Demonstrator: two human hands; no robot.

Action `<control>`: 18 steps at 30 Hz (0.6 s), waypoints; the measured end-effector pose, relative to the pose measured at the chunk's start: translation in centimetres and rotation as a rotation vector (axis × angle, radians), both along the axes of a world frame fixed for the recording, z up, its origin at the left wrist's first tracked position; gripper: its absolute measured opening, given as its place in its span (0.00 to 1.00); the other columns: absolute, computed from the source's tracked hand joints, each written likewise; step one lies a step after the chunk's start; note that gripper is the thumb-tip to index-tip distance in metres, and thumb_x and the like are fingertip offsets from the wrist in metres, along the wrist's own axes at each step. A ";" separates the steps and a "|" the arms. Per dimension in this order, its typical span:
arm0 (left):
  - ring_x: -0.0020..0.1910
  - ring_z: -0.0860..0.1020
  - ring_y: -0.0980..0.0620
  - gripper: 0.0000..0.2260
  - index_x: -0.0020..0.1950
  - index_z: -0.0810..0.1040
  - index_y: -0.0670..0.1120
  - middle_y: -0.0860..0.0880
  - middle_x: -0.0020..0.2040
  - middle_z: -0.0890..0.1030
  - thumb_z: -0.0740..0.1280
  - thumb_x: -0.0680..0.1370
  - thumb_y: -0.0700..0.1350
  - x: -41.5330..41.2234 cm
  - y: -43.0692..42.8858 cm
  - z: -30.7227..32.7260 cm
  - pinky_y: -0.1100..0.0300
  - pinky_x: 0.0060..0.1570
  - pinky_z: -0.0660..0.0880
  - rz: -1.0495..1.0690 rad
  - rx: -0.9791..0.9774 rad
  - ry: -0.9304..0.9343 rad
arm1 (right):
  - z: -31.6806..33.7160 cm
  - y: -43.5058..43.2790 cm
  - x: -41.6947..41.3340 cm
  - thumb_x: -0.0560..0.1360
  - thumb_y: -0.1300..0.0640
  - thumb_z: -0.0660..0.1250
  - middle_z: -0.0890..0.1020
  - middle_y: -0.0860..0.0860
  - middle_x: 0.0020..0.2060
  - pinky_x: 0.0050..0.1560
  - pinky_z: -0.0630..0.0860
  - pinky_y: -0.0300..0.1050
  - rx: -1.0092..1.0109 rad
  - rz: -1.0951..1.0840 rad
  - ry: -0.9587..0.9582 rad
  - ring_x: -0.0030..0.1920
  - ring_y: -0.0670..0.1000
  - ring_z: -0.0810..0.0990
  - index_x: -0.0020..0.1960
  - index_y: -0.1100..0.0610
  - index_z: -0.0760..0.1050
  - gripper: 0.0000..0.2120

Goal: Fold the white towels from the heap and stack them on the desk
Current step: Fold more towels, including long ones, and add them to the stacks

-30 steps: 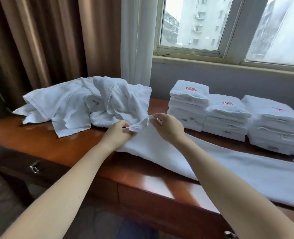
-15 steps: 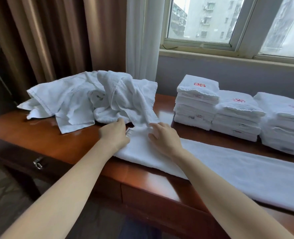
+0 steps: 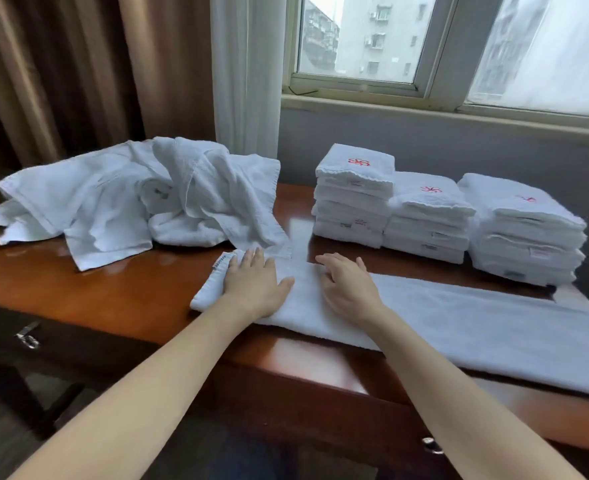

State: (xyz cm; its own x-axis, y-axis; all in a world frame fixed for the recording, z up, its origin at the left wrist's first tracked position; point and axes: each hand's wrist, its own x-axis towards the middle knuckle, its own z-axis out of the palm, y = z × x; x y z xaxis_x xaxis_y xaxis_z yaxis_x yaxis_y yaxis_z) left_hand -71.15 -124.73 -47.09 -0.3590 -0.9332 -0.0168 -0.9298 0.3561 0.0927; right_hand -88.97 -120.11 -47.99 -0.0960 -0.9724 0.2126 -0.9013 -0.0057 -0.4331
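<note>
Brown curtains (image 3: 78,81), sheer white drape (image 3: 244,71), window (image 3: 355,85), grey buildings (image 3: 379,36) outside.

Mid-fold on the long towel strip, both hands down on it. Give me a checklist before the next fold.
1. Left hand flat on left end of towel strip: ok.
2. Right hand resting on the strip: ok.
3. Strip lying smooth on the desk: ok.
4. Strip's right end: cannot tell, out of frame.
5. Heap clear of strip: not ok, its hem touches the far edge.
6. Folded stacks upright: ok.
</note>
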 end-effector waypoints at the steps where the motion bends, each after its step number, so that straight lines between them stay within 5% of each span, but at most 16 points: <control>1: 0.80 0.44 0.46 0.30 0.80 0.54 0.47 0.43 0.81 0.47 0.49 0.82 0.62 -1.0 0.2 0.1 0.45 0.77 0.43 -0.020 0.000 0.020 | 0.0 0.7 -1.0 0.77 0.63 0.55 0.72 0.48 0.71 0.78 0.45 0.55 0.004 -0.026 -0.006 0.74 0.48 0.63 0.72 0.53 0.70 0.24; 9: 0.80 0.49 0.46 0.28 0.80 0.58 0.48 0.45 0.81 0.54 0.50 0.82 0.60 -11.4 4.0 0.3 0.46 0.77 0.45 -0.328 -0.017 0.144 | 1.5 8.2 -9.5 0.80 0.62 0.54 0.71 0.49 0.72 0.78 0.46 0.52 0.012 -0.257 -0.007 0.75 0.48 0.63 0.74 0.54 0.68 0.23; 13: 0.79 0.53 0.46 0.25 0.78 0.62 0.49 0.48 0.78 0.61 0.52 0.83 0.58 -16.7 6.7 0.5 0.47 0.76 0.49 -0.498 -0.056 0.185 | 1.9 12.3 -13.8 0.80 0.60 0.57 0.71 0.51 0.73 0.75 0.57 0.51 0.018 -0.391 0.009 0.73 0.52 0.66 0.74 0.54 0.68 0.22; 18: 0.79 0.52 0.50 0.22 0.78 0.62 0.49 0.49 0.80 0.58 0.52 0.85 0.53 -22.4 9.7 0.3 0.52 0.77 0.49 -0.709 -0.014 0.230 | 1.5 16.6 -18.5 0.81 0.59 0.55 0.71 0.51 0.73 0.75 0.55 0.54 0.070 -0.522 0.014 0.73 0.52 0.66 0.75 0.52 0.66 0.22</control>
